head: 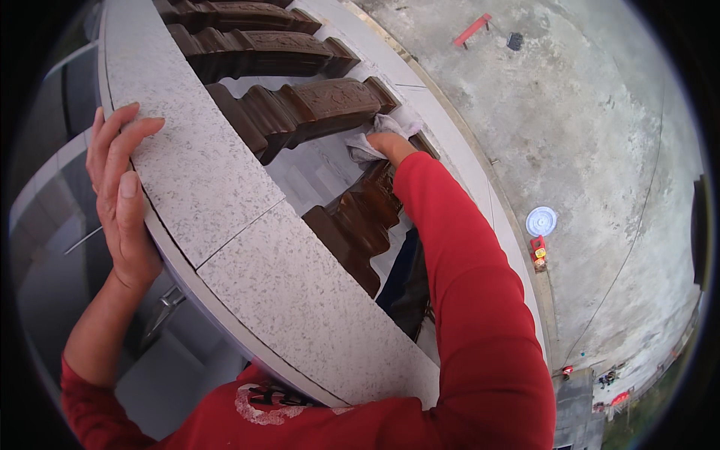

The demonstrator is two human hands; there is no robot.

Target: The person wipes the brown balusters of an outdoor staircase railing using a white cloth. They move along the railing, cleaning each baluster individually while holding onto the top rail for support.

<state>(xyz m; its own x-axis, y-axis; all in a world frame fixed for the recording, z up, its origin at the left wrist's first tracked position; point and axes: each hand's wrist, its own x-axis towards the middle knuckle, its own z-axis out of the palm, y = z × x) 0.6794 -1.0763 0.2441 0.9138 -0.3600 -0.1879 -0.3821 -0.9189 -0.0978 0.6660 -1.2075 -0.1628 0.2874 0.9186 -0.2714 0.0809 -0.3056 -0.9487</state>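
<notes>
Over the outer side of a speckled stone balustrade rail (242, 247) reaches my right arm in a red sleeve. My right hand (388, 144) holds a pale cloth (363, 149) low between two dark brown balusters, near their bases. One carved baluster (337, 101) stands beside the cloth; the other baluster (354, 225) is partly covered by my sleeve. My left hand (121, 185) rests on the inner edge of the rail, fingers apart, holding nothing. Most of my right fingers are hidden by the cloth and wrist.
More carved balusters (259, 48) line the rail. Far below lies a concrete yard (562, 124) with a red bench (472, 30), a dark object (514, 41), a round pale-blue item (541, 221) and a red-and-yellow item (538, 250). A metal handle (169, 301) shows on the inner side.
</notes>
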